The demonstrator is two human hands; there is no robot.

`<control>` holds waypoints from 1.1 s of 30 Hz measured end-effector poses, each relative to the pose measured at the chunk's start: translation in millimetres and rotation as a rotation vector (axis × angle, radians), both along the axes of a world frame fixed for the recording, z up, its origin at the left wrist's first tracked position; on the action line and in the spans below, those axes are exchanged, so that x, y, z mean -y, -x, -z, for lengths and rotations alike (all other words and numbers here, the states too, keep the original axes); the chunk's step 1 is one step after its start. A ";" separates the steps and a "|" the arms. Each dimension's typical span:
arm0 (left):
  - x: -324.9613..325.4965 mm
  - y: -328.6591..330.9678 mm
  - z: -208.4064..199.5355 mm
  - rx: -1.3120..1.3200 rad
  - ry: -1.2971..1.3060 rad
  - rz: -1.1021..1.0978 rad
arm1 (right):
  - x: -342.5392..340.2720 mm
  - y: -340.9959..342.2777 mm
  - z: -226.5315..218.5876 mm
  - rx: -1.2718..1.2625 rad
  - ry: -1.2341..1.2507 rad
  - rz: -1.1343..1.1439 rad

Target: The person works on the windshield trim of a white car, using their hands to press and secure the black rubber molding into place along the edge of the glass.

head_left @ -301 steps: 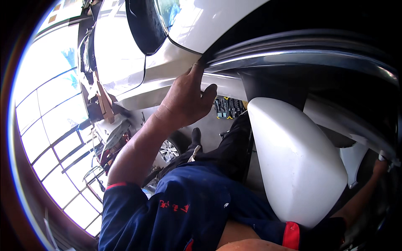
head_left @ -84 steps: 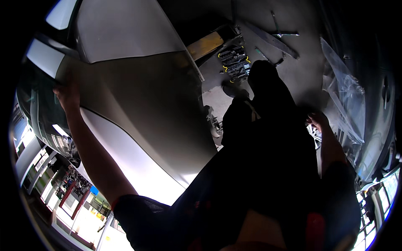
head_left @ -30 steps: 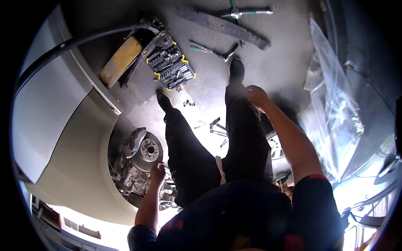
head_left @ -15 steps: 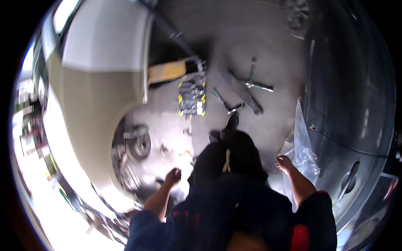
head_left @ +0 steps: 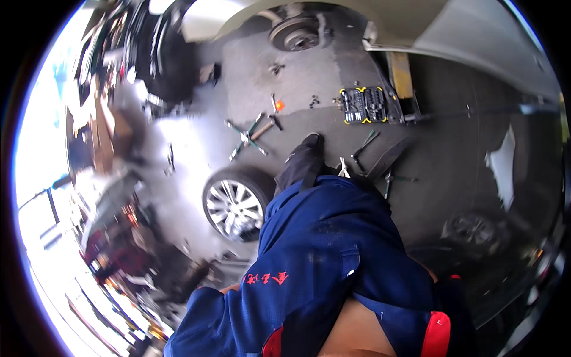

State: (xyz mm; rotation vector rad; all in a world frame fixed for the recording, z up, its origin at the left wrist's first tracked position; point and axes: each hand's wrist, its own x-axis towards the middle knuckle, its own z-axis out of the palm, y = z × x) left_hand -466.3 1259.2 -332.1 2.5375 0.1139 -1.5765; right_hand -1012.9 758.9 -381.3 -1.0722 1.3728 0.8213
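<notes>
Neither of my hands shows; only a sliver of my left forearm (head_left: 231,288) and of my right arm (head_left: 429,272) appears beside my blue jacket. What they hold is hidden. Closest to my left leg, a car wheel (head_left: 235,202) with a silver spoked rim lies on the floor. Just beyond it is a four-way lug wrench (head_left: 247,137), with a hammer-like tool (head_left: 263,130) across it. An open socket set (head_left: 364,105) with yellow clasps lies ahead to the right. Nearer my feet is a green-handled wrench (head_left: 364,149).
A raised light-coloured car has a bare wheel hub (head_left: 299,40) ahead of me. A yellow jack (head_left: 402,74) and its long handle (head_left: 470,110) reach rightward. A second cross wrench (head_left: 389,178), a dark car and clear plastic sheeting (head_left: 504,169) are at right; cluttered parts fill the left.
My view has swung to the left, so the raised car now lies ahead and the loose wheel has come into sight. Both hands, seen earlier at my sides, have left view.
</notes>
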 end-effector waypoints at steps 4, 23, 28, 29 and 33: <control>-48.3 141.9 -3.5 -0.010 -0.009 -0.327 | 178.0 -7.5 2.2 -0.073 0.170 -0.439; -2.4 341.8 -6.1 -0.279 0.208 -0.849 | 57.5 -484.8 13.7 0.112 0.115 -0.724; -23.8 259.6 2.3 -0.261 0.272 -0.967 | -2.0 -602.6 -2.4 0.121 0.177 -0.832; -27.3 238.0 1.9 -0.254 0.283 -0.988 | -14.6 -628.6 -7.3 0.120 0.206 -0.873; -78.7 118.4 -26.9 -0.143 0.263 -1.133 | -99.6 -744.8 -44.5 0.193 0.219 -1.142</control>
